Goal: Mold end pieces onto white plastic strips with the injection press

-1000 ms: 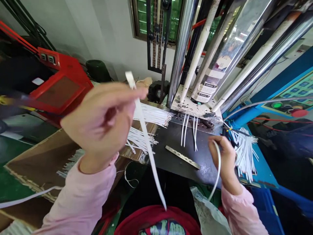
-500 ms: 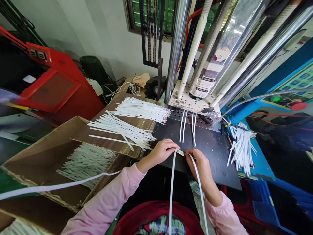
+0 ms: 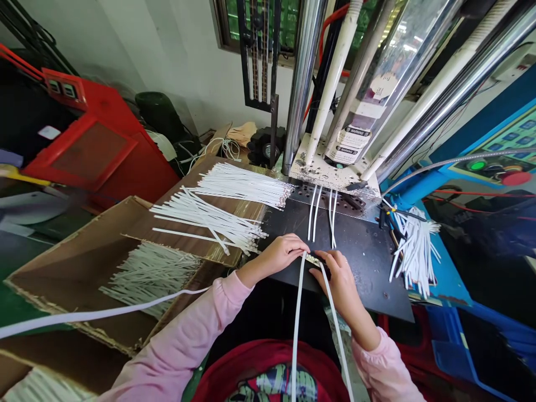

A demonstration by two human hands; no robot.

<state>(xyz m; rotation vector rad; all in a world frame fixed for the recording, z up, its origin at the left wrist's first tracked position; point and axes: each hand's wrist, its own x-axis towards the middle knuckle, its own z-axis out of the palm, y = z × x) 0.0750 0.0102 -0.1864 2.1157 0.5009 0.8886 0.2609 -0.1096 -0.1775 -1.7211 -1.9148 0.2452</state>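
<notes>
Metal bar (image 3: pixel 312 259), long axis crosswise and slanting slightly, set between our left hand (image 3: pixel 285 253), pinching one end, and our right hand (image 3: pixel 342 281), clasping the other.

strips (image 3: pixel 330 218) under press (image 3: pixel 335 170), box (image 3: pixel 75 262) left, buttons (image 3: pixel 494 167) right

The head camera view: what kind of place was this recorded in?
Probably a small factory workshop: a press-like machine with warning labels, a blue control panel with a red button, and piles of white strips beside it.
</notes>
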